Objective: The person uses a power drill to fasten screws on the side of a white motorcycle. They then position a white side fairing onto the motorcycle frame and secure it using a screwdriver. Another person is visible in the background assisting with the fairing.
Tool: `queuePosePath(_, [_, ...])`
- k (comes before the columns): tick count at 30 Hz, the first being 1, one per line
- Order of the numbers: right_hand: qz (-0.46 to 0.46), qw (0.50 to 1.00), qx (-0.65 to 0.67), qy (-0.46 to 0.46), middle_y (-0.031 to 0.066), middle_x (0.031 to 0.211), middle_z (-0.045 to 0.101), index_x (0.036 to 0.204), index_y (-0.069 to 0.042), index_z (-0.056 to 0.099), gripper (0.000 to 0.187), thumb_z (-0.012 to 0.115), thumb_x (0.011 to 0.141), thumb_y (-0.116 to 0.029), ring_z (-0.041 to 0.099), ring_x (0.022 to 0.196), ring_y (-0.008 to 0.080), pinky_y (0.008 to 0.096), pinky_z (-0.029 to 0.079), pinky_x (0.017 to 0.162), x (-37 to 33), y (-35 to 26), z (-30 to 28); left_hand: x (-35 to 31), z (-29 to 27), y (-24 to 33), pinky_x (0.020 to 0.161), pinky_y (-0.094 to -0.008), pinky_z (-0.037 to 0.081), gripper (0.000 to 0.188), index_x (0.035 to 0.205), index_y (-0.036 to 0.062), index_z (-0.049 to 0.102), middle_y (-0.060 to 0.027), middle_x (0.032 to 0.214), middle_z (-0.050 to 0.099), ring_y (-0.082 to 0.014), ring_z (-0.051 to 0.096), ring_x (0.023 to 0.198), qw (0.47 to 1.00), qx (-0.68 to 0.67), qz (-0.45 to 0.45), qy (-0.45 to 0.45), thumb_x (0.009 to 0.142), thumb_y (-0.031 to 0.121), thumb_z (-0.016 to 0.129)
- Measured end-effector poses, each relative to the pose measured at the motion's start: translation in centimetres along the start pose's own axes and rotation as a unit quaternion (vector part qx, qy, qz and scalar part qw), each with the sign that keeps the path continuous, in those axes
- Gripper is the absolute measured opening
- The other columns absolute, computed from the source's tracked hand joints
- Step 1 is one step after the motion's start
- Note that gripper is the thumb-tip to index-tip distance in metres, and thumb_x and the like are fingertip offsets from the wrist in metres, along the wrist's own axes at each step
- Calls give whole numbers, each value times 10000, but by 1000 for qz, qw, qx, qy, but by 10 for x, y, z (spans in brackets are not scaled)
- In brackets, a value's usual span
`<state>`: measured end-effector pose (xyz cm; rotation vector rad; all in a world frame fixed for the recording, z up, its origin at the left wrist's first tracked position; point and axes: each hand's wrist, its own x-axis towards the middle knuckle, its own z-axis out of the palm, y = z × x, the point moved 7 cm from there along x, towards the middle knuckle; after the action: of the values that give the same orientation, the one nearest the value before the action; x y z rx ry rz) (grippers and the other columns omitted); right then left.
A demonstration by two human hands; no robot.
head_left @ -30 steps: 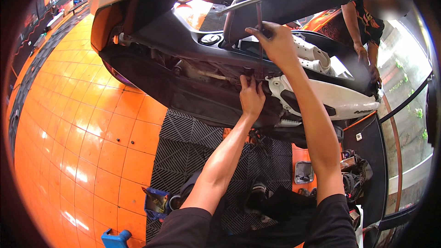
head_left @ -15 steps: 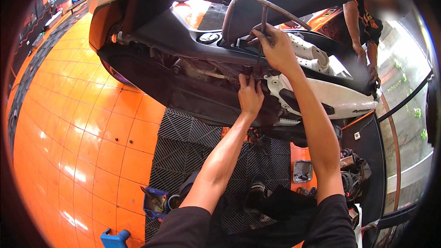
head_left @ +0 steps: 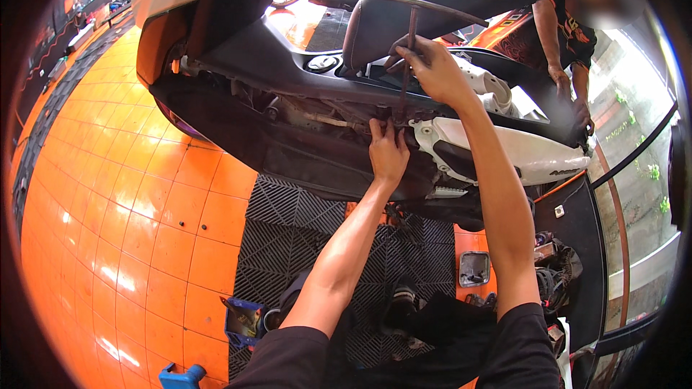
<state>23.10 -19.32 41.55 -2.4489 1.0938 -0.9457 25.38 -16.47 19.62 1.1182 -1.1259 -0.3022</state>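
My right hand (head_left: 432, 68) is closed around the upright shaft of a T-handle wrench (head_left: 412, 25), just under its long crossbar. The shaft's lower end goes down into the opened side of a scooter (head_left: 303, 75), in front of a white side panel (head_left: 497, 148). Beside that lower end, my left hand (head_left: 389, 155) has its fingers bent and close together against dark parts. What its fingertips hold, if anything, is hidden.
The raised black seat (head_left: 461, 7) hangs above the wrench. At the far right another person's hands (head_left: 577, 104) work at the scooter's tail. Below are a black mat (head_left: 288, 223), a metal tray (head_left: 474, 270), a blue box (head_left: 244, 320) and orange tiles (head_left: 130, 245).
The wrench's crossbar sits at a slightly different angle. Both hands keep their places on the scooter, while the whole view has shifted slightly.
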Motion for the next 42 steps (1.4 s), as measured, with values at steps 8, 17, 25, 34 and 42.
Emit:
queuePosePath(8, [-20,995,-88,-47,166,1003,762,1093,50,662,199,566,1017,-106,760,944,257,377,565,846,6,-15,3,1,-5,-3,745,-510,532,258,1114,-73,678,-249,1114,538,-456,651,907,1000,-2,8,6,914,90,665])
queuePosePath(17, [-6,987,-157,41,128,873,761,1023,-23,761,290,663,963,-289,727,827,206,365,533,776,3,12,0,-3,0,5,885,-526,507,299,1155,-37,681,-278,1193,545,-483,624,1046,1000,10,-17,-21,928,156,664])
queuePosePath(25, [-34,997,-50,-37,171,868,757,1023,28,740,247,664,956,-198,721,825,309,414,530,814,8,12,-1,0,4,10,820,-495,503,288,1133,-97,692,-240,1068,531,-438,600,964,1000,3,12,-2,894,64,689])
queuePosePath(34, [-49,982,-135,120,230,908,740,1049,-23,773,258,728,883,-215,723,824,382,417,540,746,3,-1,12,3,-1,2,934,-541,481,317,1172,-51,689,-290,1158,562,-477,596,1079,999,12,-20,-45,928,149,662])
queuePosePath(42, [-46,998,-8,-52,148,904,758,1029,22,720,228,666,970,-192,705,823,231,379,525,750,9,4,36,1,-7,-5,763,-508,536,282,1129,-91,670,-250,1104,531,-457,643,915,1000,-10,-1,-13,911,87,668])
